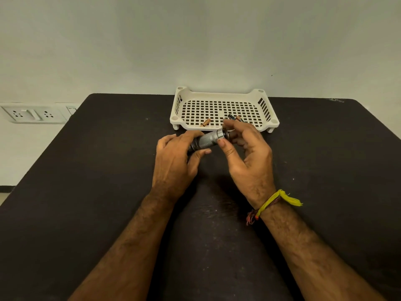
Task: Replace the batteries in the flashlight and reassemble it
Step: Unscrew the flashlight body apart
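The left hand [175, 153] gripped the grey flashlight [207, 141] above the dark desk [108, 170]. The right hand [245, 153] pinched its end with thumb and fingers. Behind them, the white basket [217, 95] held loose batteries [205, 122].

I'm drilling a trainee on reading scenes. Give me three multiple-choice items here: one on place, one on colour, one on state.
1. Where does the tray stand?
A. table's far edge
B. beside the left elbow
C. on the floor

2. What colour is the table?
A. white
B. black
C. green

3. What grips the flashlight?
A. nothing
B. left hand only
C. both hands

Key: 1 A, it stands by the wall; 2 B, dark all over; 3 C, left hand holds the body, right hand its end.
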